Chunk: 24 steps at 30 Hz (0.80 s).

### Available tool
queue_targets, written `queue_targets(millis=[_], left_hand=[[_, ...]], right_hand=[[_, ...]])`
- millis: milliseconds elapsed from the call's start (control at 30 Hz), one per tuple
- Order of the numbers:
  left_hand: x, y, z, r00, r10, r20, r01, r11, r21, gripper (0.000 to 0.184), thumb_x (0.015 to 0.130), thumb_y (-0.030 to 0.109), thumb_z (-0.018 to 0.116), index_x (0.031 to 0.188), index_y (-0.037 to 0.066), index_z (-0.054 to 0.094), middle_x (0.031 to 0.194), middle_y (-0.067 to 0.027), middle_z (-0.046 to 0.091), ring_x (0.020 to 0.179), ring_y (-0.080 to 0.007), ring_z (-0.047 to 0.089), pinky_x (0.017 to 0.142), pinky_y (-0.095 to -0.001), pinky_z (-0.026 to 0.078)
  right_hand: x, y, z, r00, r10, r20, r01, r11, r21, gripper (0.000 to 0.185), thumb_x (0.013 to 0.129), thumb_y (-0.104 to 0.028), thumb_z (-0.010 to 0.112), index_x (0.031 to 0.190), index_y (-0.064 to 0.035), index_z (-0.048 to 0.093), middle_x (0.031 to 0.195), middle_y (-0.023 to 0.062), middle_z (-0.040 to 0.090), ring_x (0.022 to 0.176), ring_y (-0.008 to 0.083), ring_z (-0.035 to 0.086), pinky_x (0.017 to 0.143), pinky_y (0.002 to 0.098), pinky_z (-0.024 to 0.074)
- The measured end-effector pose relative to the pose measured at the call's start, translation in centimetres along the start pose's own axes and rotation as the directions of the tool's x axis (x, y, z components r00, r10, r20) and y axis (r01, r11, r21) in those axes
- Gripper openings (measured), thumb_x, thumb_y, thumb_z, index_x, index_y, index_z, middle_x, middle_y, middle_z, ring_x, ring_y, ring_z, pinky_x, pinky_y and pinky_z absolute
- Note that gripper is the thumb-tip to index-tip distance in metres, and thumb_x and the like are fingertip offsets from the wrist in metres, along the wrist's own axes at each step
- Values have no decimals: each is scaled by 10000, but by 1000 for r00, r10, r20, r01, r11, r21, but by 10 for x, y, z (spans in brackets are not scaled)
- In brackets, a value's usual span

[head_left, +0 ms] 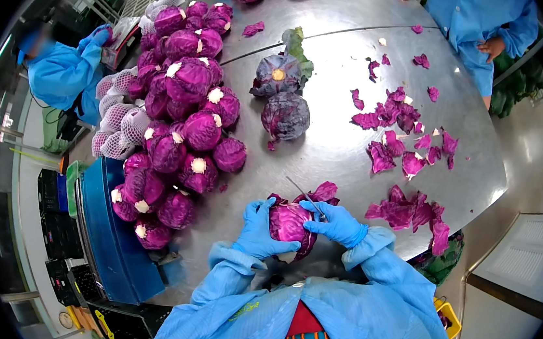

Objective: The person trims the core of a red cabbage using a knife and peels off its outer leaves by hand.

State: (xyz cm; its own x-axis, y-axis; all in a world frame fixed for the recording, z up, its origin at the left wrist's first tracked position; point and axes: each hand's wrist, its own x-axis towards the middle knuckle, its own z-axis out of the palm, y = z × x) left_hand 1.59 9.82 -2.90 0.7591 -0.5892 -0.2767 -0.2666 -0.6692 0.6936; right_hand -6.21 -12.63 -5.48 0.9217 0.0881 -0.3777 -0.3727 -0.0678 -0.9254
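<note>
A purple cabbage (289, 225) is at the near edge of the steel table, between my two blue-gloved hands. My left hand (259, 232) wraps round its left side, fingers curled against it. My right hand (336, 225) is closed on a small knife (298, 188), whose thin blade points up and to the left over the cabbage; its fingertips touch the cabbage's right side. Loose outer leaves (323, 193) stick up behind the cabbage. Farther forward, two darker untrimmed cabbages (286, 116) sit one behind the other.
A large pile of trimmed purple cabbages (188, 80) covers the table's left part, beside white foam nets (122, 122). Torn purple leaves (398, 211) are scattered at right. A blue bin (110, 219) stands at lower left. One person works at left, another at upper right.
</note>
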Motion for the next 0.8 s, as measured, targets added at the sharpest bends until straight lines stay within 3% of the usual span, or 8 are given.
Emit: queue_targets(millis=[100,200,300,333,433,567,733,800], left_hand=[[2,7,-5,993,-85,86,86,996,-8,1259,439,535,890,1424,-23,339,1268,-215,414,1204,-372,413,1090,-404,332],[2,6,-3,994,-65,83,62,997,38,1284,445,544,882,1431,-49,311,1318,-251,410,1244,-384,410,1100,-412,326],[-1,4,-2,995,-8,100,6,1000,26,1295,457,555,873,1437,-61,294,1394,-299,361,1302,-401,382,1109,-432,315],[-3,5,0,996,37,78,-44,996,80,1304,460,553,872,1445,-58,276,1409,-312,340,1308,-415,375,1106,-437,318],[-7,14,6,987,152,57,-160,969,188,1326,466,544,870,1464,-50,232,1445,-350,275,1320,-456,356,1097,-456,330],[-3,28,3,985,143,102,-157,977,146,1374,442,501,895,1486,-19,169,1467,-380,198,1324,-498,329,1081,-471,356],[-4,21,2,986,157,63,-166,971,171,1389,426,484,906,1488,-4,157,1472,-389,148,1318,-518,326,1073,-484,364],[-7,26,2,987,151,51,-157,975,159,1387,427,484,907,1489,1,158,1465,-385,150,1308,-518,327,1070,-499,359]], right_hand=[[0,-12,-8,996,-47,76,64,968,-241,605,859,-418,708,1334,-81,544,980,96,642,858,186,607,806,305,497],[3,-4,-6,973,-224,61,232,939,-256,581,875,-445,675,1312,-81,561,1019,131,660,903,220,639,820,328,506],[10,0,-13,995,-72,64,79,991,-113,587,863,-471,674,1291,-80,580,1035,150,672,921,239,653,834,336,512],[16,-4,-11,1000,-16,-15,14,996,-92,576,847,-488,681,1246,-79,614,1010,162,682,930,252,660,838,351,514],[34,-43,-14,1000,17,10,-12,918,-398,555,838,-489,694,1208,-80,640,992,159,686,928,247,658,845,349,508],[61,-22,-11,968,22,251,32,978,-207,491,862,-460,665,1140,-55,660,978,132,689,930,257,652,870,323,489],[57,-9,1,978,-205,50,209,906,-368,317,847,-338,688,847,-22,660,729,167,633,659,245,628,631,380,482],[55,3,5,970,-238,-53,219,945,-244,283,835,-298,701,829,-19,661,714,174,620,642,231,618,609,366,471]])
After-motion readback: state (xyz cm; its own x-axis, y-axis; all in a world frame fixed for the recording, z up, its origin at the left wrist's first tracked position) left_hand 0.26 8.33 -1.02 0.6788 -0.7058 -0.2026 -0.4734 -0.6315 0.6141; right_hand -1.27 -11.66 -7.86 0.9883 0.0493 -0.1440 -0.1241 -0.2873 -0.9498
